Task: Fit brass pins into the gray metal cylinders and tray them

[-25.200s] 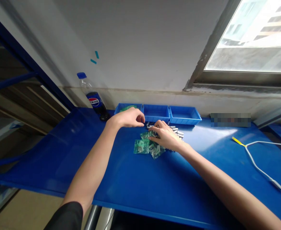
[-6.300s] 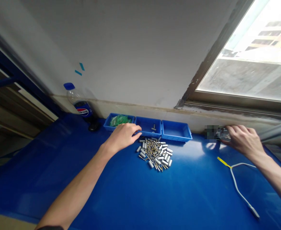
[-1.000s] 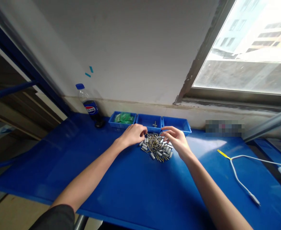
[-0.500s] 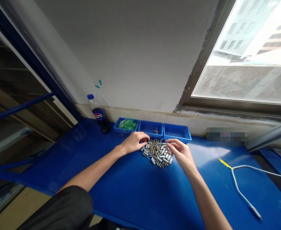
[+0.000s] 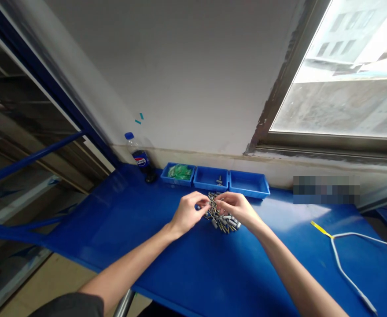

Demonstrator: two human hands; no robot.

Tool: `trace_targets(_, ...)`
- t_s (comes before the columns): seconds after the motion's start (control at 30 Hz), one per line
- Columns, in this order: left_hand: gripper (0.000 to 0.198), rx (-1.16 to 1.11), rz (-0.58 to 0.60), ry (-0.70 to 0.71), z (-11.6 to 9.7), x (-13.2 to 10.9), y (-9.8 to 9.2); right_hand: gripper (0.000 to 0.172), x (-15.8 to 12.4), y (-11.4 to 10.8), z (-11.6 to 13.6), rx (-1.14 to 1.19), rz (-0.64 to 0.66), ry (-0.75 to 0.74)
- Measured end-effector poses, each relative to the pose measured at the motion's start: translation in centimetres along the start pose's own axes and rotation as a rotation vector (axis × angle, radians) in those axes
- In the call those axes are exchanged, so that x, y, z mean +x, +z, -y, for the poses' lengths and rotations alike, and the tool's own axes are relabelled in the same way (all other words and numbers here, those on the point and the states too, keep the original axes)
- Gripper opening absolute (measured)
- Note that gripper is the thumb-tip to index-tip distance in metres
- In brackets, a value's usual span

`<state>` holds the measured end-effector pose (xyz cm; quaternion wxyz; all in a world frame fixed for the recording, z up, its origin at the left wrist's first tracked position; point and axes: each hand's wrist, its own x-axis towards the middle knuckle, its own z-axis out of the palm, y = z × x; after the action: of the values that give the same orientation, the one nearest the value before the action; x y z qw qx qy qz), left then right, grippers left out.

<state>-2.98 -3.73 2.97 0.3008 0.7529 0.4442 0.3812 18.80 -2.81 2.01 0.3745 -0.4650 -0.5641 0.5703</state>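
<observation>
A pile of small metal parts [image 5: 224, 223] lies on the blue table, grey cylinders mixed with thin brass-coloured pins. Over its left side is my left hand [image 5: 190, 212], thumb and forefinger brought together in a pinch. My right hand [image 5: 238, 208] is curled above the pile's right side, its fingertips close to those of the left. Anything between the fingers of either hand is too small to make out. Both hands cover part of the heap.
Behind the pile stand three blue bins: one with green plastic [image 5: 179, 171], a middle bin [image 5: 210, 186] with a few metal parts, and a right bin [image 5: 251, 192]. A cola bottle [image 5: 141, 161] is at the back left. A white cable [image 5: 340, 259] lies at right.
My hands have come closer together over the pile, and their fingers have closed more. The whole view has shifted slightly.
</observation>
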Motion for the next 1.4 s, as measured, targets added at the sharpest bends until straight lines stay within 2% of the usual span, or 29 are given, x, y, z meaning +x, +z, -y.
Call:
trace_targets(0.13, 0.011, -0.004, -0.086, 0.028, 0.8, 2.2, -0.6, 0.037, 0.7, -0.7, 0.6, 0.023, -0.082, 0.005)
trace_targets(0.27, 0.010, 0.032, -0.046, 0.101, 0.6, 3.8, -1.6, 0.043, 1.4, -0.6, 2.1, 0.104, -0.083, -0.029)
trace_targets(0.37, 0.010, 0.050, -0.013, 0.160, 0.6, 5.2, -1.8, 0.041, 2.4, -0.5, 2.8, 0.116, -0.079, -0.079)
trace_targets(0.5, 0.013, 0.152, 0.049, 0.154, 1.2, 7.2, -2.0, 0.032, 4.1, -0.3, 2.6, 0.025, -0.196, -0.147)
trace_targets(0.57, 0.012, 0.230, 0.123, 0.109, 1.4, 8.0, -2.3, 0.026, 4.7, -0.1, 2.3, -0.076, -0.292, -0.178)
trace_targets(0.67, 0.011, 0.280, 0.419, 0.052, 1.5, 8.6, -2.8, 0.028, 4.9, -0.1, 2.3, -0.196, -0.325, -0.185)
trace_targets(0.73, 0.014, 0.286, 0.565, 0.042, 1.6, 8.7, -2.9, 0.031, 4.4, -0.7, 2.5, -0.245, -0.336, -0.188)
trace_targets(0.8, 0.017, 0.285, 0.604, 0.055, 1.6, 8.6, -2.8, 0.033, 3.3, -2.2, 2.4, -0.310, -0.447, -0.230)
trace_targets(0.9, 0.019, 0.283, 0.582, 0.072, 1.6, 8.4, -2.6, 0.045, 0.5, -6.2, 0.7, -0.455, -0.857, -0.297)
trace_targets(0.97, 0.020, 0.289, 0.572, 0.071, 1.6, 8.2, -2.6, 0.055, -1.6, -9.7, -1.4, -0.647, -1.086, -0.204)
trace_targets(1.03, 0.021, 0.295, 0.566, 0.067, 1.5, 8.2, -2.8, 0.070, -3.4, -13.3, -3.9, -0.800, -1.172, 0.006)
trace_targets(1.1, 0.023, 0.307, 0.558, 0.054, 1.6, 8.2, -3.0, 0.087, -4.6, -16.2, -6.0, -0.924, -1.136, 0.208)
trace_targets(1.17, 0.024, 0.322, 0.546, 0.038, 1.8, 8.2, -3.2, 0.090, -5.1, -17.9, -7.3, -1.055, -1.048, 0.270)
trace_targets(1.27, 0.022, 0.336, 0.570, 0.025, 2.1, 8.3, -3.4, 0.085, -4.8, -18.5, -7.7, -1.189, -0.975, 0.338)
trace_targets(1.4, 0.021, 0.332, 0.601, 0.014, 2.3, 8.2, -3.5, 0.081, -4.1, -17.9, -7.4, -1.206, -0.950, 0.386)
